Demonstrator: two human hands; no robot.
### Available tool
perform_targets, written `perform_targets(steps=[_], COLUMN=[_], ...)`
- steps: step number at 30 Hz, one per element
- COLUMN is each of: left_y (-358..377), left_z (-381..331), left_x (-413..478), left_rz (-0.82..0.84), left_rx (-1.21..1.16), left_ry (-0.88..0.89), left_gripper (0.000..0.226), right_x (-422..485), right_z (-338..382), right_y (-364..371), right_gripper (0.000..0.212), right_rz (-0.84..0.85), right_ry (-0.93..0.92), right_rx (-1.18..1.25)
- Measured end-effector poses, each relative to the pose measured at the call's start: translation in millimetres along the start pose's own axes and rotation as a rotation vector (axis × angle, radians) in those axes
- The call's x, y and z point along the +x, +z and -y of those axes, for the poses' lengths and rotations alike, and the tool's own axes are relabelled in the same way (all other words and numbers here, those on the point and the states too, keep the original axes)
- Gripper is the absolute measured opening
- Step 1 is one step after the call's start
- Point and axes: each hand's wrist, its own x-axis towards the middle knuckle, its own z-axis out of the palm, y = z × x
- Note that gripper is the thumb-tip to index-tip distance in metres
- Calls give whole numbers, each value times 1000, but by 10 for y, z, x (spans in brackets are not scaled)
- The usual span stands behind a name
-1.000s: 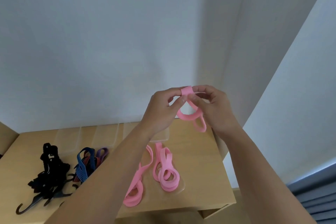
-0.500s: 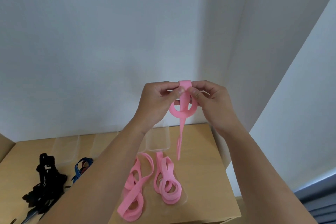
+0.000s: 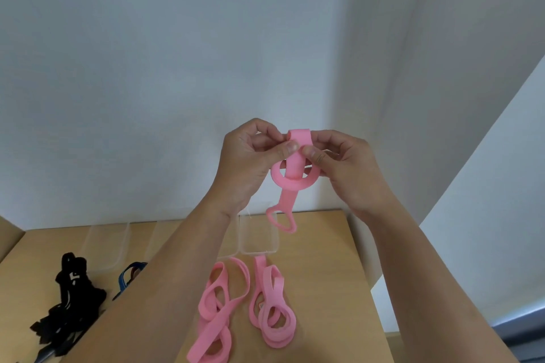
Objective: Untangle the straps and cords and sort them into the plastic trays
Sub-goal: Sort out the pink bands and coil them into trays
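Note:
Both hands are raised in front of the wall and pinch one pink strap (image 3: pixel 292 174) at its folded top. My left hand (image 3: pixel 250 156) holds it from the left, my right hand (image 3: pixel 345 162) from the right. The strap makes a loop below my fingers, and a tail with a small loop hangs down above a clear plastic tray (image 3: pixel 259 247). On the wooden table (image 3: pixel 333 274) lie two more pink strap bundles (image 3: pixel 219 309) (image 3: pixel 272 312). Black straps (image 3: pixel 67 298) and a blue strap (image 3: pixel 129 274) lie to the left, partly behind my left forearm.
More clear trays (image 3: pixel 107 244) stand in a row along the wall at the table's back edge. The table's right edge (image 3: pixel 368 289) drops off near my right forearm. A brown box corner (image 3: pixel 8 233) shows at the far left.
My hands have risen with the pink strap. Its loop has slackened and its hanging tail has drawn up shorter, ending in a small loop. The view has tilted upward slightly.

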Motion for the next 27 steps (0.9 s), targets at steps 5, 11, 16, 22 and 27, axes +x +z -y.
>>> perform_targets(steps=[5,11,16,22,27], left_y=[-61,-129,-78,13,82], left_z=[4,157,419,608,634], left_x=[33,34,-162,-317,-392], left_rz=[63,117,349,255,247], left_rx=[-2,8,55,-7,-55], left_ry=[-35,-91,-312,-337,-367], left_gripper=[25,30,26,26,28], right_x=[121,221,278,321,258], right_z=[-1,65,128,167,172], right_y=[-49,-15,-24,-53,-14], right_gripper=[21,6,9,9,8], right_rz=[91,61,26,-57,-77], right_ry=[-6,-39,-37,-35,-71], right_rx=[-29,-170,-224,-297,-389])
